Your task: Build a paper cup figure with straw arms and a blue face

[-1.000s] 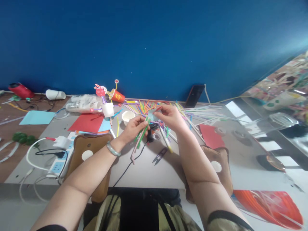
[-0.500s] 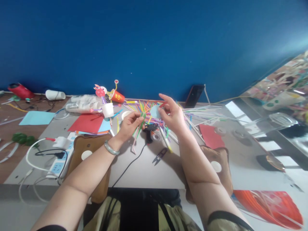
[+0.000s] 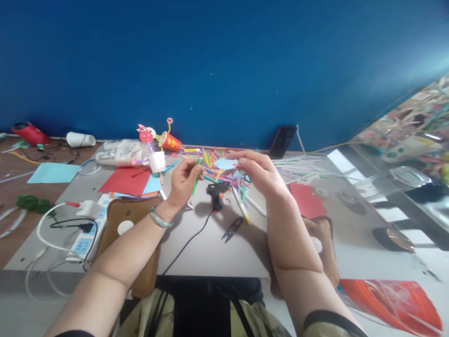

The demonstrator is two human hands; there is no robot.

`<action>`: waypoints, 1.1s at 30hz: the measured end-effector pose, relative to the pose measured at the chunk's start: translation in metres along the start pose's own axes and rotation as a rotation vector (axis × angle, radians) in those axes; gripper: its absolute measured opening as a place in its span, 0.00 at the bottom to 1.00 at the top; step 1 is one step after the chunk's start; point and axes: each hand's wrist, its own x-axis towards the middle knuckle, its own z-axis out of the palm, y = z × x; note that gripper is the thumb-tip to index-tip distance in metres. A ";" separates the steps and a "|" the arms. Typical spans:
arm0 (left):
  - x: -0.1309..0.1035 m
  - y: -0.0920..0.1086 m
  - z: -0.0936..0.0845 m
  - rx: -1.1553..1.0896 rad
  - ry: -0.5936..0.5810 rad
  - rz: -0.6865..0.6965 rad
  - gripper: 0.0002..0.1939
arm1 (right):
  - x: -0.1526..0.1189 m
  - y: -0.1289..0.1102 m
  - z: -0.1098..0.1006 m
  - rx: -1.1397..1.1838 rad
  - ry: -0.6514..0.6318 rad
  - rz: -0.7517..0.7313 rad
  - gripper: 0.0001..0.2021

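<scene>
Being grasped at its edge by the fingers of the right hand, a pale blue, rounded flat piece, apparently paper, is left mostly uncovered, presumably so that its outline can be seen. It is held above the heap of multicoloured thin sticks or straws. In the left hand, narrow green strips are pinched between thumb and fingers, likely for a steady hold near their upper ends. The two held things are apart.

A black glue gun with orange details is laid on the grey desk just below the hands, seemingly for easy reach (its black cord is run toward the desk's near edge). Beside it are placed a small roll of clear tape and, nearer the body, dark metal snips. A dark phone is stood upright against the blue wall, perhaps so that its screen can be viewed.

The lower part of the green strips is partly hidden by the left hand, and their number cannot be told. By the right fingertips a small red bit is seen, but what it is cannot be made out. Part of the heap is covered by the right hand, and the clutter at the far right is blurred.
</scene>
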 end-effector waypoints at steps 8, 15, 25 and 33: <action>-0.005 0.006 0.004 -0.022 -0.045 -0.051 0.16 | -0.002 0.002 0.004 -0.018 0.158 -0.138 0.11; -0.009 0.006 0.006 -0.030 -0.111 -0.090 0.15 | -0.003 0.002 0.002 -0.191 0.283 -0.121 0.10; -0.013 0.003 0.011 -0.095 -0.151 -0.129 0.14 | -0.003 -0.001 0.006 -0.254 0.328 -0.144 0.09; -0.013 -0.002 0.011 -0.108 -0.181 -0.194 0.15 | -0.007 -0.006 0.000 -0.170 0.209 -0.206 0.10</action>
